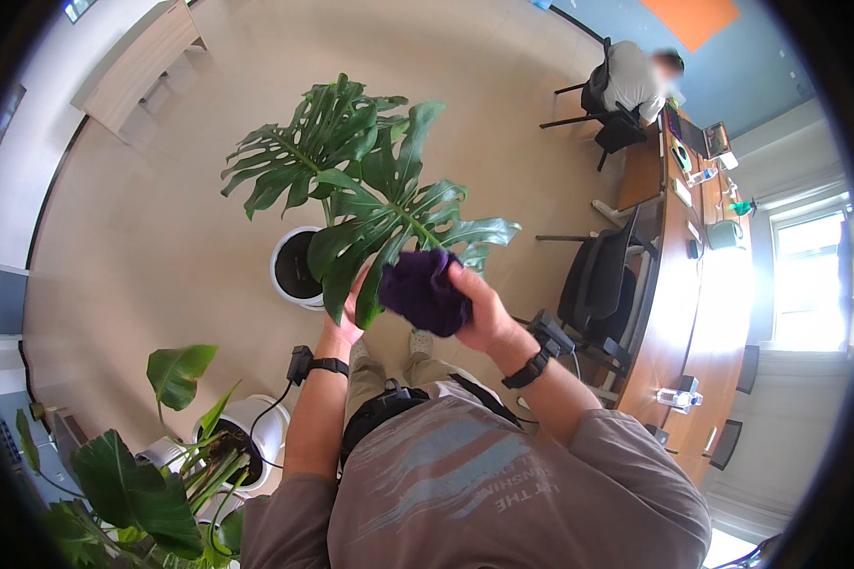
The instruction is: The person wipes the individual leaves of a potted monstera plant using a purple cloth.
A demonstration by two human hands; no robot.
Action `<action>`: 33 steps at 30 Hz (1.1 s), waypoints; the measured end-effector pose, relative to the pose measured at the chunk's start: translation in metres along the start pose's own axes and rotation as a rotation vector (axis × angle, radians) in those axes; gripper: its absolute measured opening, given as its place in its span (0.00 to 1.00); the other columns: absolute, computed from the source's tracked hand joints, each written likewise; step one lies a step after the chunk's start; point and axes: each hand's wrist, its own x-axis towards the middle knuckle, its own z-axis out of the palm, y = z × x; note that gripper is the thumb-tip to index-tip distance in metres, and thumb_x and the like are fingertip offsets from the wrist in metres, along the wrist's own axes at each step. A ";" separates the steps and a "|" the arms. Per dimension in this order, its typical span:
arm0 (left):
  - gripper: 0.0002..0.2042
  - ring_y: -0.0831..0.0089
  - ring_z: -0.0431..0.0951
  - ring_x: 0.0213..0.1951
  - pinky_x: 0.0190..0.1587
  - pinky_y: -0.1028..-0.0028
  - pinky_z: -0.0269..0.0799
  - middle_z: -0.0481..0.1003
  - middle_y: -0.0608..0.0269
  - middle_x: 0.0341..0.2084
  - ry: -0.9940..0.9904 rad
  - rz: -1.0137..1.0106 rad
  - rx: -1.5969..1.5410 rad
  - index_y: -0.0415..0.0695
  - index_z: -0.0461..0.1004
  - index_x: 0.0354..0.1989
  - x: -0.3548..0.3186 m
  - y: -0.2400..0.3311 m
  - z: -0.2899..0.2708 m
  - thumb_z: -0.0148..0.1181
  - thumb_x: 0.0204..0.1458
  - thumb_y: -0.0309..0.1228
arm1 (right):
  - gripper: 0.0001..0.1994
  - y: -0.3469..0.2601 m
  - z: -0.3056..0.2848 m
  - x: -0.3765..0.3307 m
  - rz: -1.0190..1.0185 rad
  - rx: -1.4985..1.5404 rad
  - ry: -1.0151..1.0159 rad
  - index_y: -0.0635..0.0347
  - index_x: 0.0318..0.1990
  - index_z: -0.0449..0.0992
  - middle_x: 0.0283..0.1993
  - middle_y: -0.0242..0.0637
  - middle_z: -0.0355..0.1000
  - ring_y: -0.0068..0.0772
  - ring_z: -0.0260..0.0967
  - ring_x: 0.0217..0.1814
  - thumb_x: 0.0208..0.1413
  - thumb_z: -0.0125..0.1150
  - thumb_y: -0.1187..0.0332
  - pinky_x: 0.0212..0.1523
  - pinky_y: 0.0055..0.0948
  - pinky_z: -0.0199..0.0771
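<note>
A large monstera plant [351,152] with dark, split leaves stands in front of me in a round white pot [277,270] of dark soil. My left hand [345,322] is at the near leaf [351,248], holding it by its left side; some of its fingers are hidden behind the leaf. In my right hand [484,313] is a bunched dark purple cloth [425,292], with the thumb over its right edge. The cloth lies against the right part of the same leaf, near the tip.
More leafy plants in white pots [268,431] stand at the lower left. Along the right runs a wooden desk [678,341] with bottles, and a black office chair [600,284] beside it. A person [626,76] sits at the far right. A light wooden table [140,66] is far left.
</note>
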 end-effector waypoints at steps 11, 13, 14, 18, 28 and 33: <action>0.29 0.44 0.53 0.68 0.71 0.46 0.43 0.56 0.44 0.66 -0.362 0.178 -0.240 0.39 0.61 0.64 -0.004 0.049 0.067 0.38 0.61 0.49 | 0.15 0.017 -0.003 0.109 -0.621 -1.428 0.334 0.71 0.43 0.73 0.40 0.51 0.71 0.54 0.70 0.41 0.59 0.59 0.64 0.43 0.40 0.70; 0.28 0.51 0.58 0.65 0.69 0.51 0.49 0.60 0.48 0.64 -0.347 0.133 -0.314 0.41 0.62 0.63 0.007 0.040 0.043 0.38 0.62 0.48 | 0.18 0.050 -0.021 0.123 -0.646 -1.562 0.301 0.71 0.48 0.73 0.48 0.60 0.70 0.63 0.67 0.52 0.58 0.58 0.63 0.54 0.42 0.69; 0.28 0.54 0.61 0.64 0.68 0.53 0.53 0.63 0.50 0.63 -0.331 0.112 -0.354 0.41 0.62 0.63 0.007 0.040 0.044 0.38 0.62 0.48 | 0.20 0.055 -0.016 0.122 -0.466 -1.557 0.212 0.71 0.51 0.72 0.54 0.59 0.69 0.60 0.65 0.58 0.58 0.58 0.62 0.59 0.43 0.66; 0.26 0.61 0.67 0.61 0.65 0.61 0.60 0.67 0.57 0.60 -0.367 0.031 -0.361 0.46 0.63 0.64 0.010 0.034 0.036 0.35 0.62 0.46 | 0.20 0.085 -0.017 0.123 -0.639 -1.677 0.254 0.67 0.53 0.72 0.57 0.56 0.67 0.59 0.63 0.60 0.56 0.58 0.64 0.60 0.44 0.64; 0.27 0.61 0.69 0.58 0.63 0.60 0.61 0.69 0.57 0.57 -0.482 0.002 -0.400 0.46 0.67 0.60 0.018 0.016 0.000 0.41 0.59 0.51 | 0.19 0.104 0.003 0.098 -0.614 -1.593 0.215 0.65 0.52 0.74 0.54 0.57 0.68 0.59 0.65 0.58 0.54 0.61 0.65 0.59 0.45 0.67; 0.26 0.64 0.65 0.62 0.66 0.60 0.56 0.66 0.61 0.61 -0.443 0.052 -0.399 0.50 0.66 0.62 0.009 -0.013 -0.052 0.40 0.62 0.51 | 0.20 0.114 0.016 0.085 -0.629 -1.587 0.113 0.63 0.50 0.75 0.53 0.51 0.70 0.57 0.66 0.58 0.50 0.65 0.65 0.58 0.46 0.68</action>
